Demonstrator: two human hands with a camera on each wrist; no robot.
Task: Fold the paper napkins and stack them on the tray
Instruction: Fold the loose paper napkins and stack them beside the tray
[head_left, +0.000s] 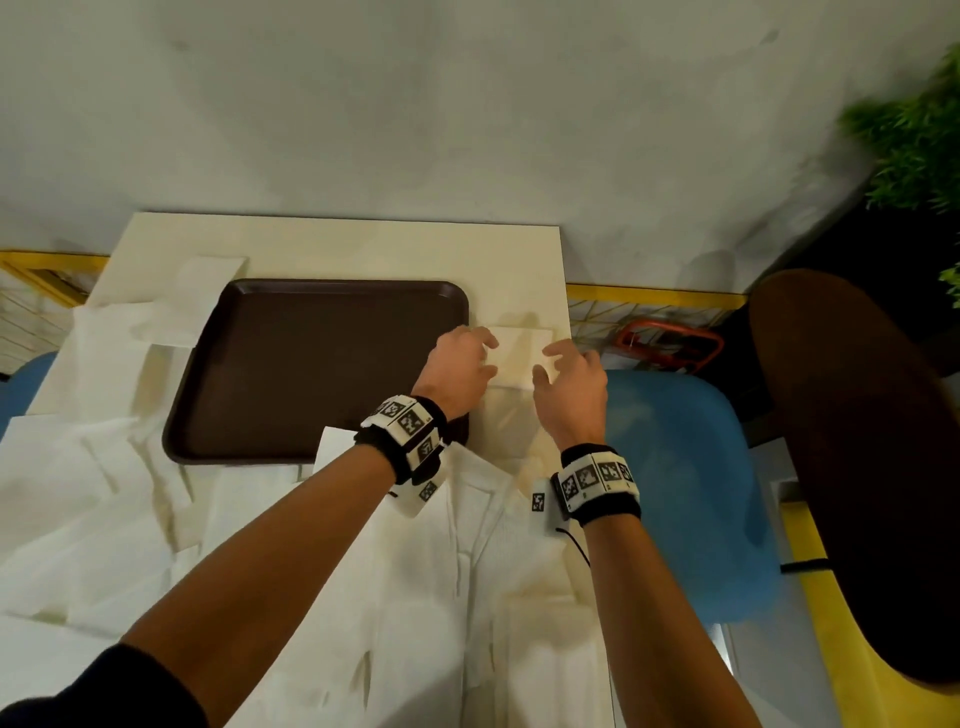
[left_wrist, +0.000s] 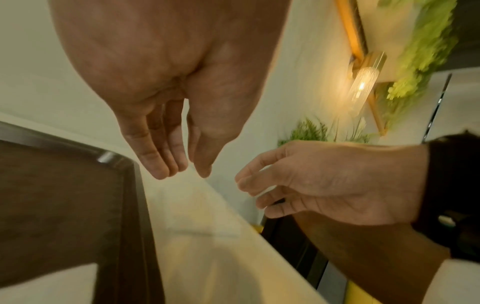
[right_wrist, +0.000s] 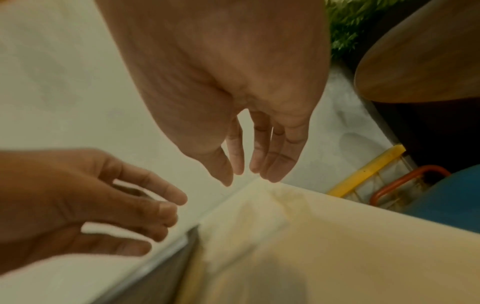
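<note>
A small folded white napkin (head_left: 519, 349) lies on the cream table just right of the dark brown tray (head_left: 311, 364). My left hand (head_left: 488, 356) hovers over the napkin's left edge and my right hand (head_left: 545, 364) over its right edge. Both have loosely spread fingers and hold nothing. In the left wrist view the left fingers (left_wrist: 166, 164) hang relaxed above the napkin (left_wrist: 202, 226), beside the tray's corner (left_wrist: 124, 164). The right wrist view shows the right fingers (right_wrist: 270, 164) likewise above the napkin (right_wrist: 259, 222). Several unfolded napkins (head_left: 441, 597) cover the near table.
More loose napkins (head_left: 130, 332) lie left of the tray, and one corner (head_left: 337, 441) overlaps its near rim. The table's right edge (head_left: 566, 291) is close to my right hand. Beyond it stand a blue chair (head_left: 685, 493), a round dark table (head_left: 857, 467) and a plant (head_left: 914, 135).
</note>
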